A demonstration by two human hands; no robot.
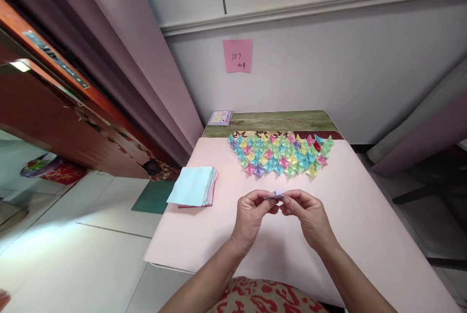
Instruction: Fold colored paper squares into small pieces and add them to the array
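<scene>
Both my hands meet over the middle of the pink-covered table (pixel 350 235). My left hand (pixel 251 213) and my right hand (pixel 306 213) pinch the two ends of a small folded purple paper piece (pixel 274 196) held just above the tabletop. Beyond my hands lies a spread of several small folded paper shapes (pixel 282 155) in pink, blue, green, yellow and purple, laid close together in a fan. A stack of coloured square paper sheets (pixel 193 186), light blue on top, rests at the table's left edge.
A small pack of paper (pixel 220 118) lies on the table's bare wooden far end (pixel 284 120). A pink note (pixel 237 55) is stuck on the white wall behind. A wooden door (pixel 54 113) stands to the left, tiled floor (pixel 91 254) below.
</scene>
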